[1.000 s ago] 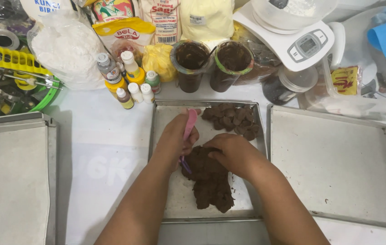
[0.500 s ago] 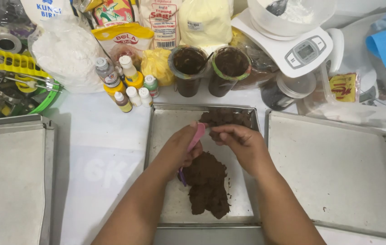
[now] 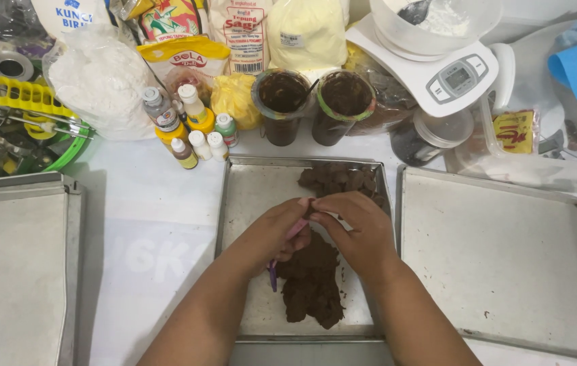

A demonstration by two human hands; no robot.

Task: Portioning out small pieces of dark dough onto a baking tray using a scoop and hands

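Dough portioning partly done, most of the mass not yet divided

Left tray (image 3: 17,271) by the table's left edge lies lined and bears no pieces; on the middle tray (image 3: 248,196) the left hand (image 3: 275,234) is closed around a pink scoop (image 3: 287,245), thumb and fingers curled on its handle, tip toward the right hand; the right hand (image 3: 359,227) pinches a bit of brown dough at the scoop's end with fingertips together; a big dough lump (image 3: 312,288) sits under both hands toward the tray's near edge, seemingly the larger share left; a small heap of shaped pieces (image 3: 339,179) lies in its far right corner; the right tray (image 3: 505,257) bears only crumbs.
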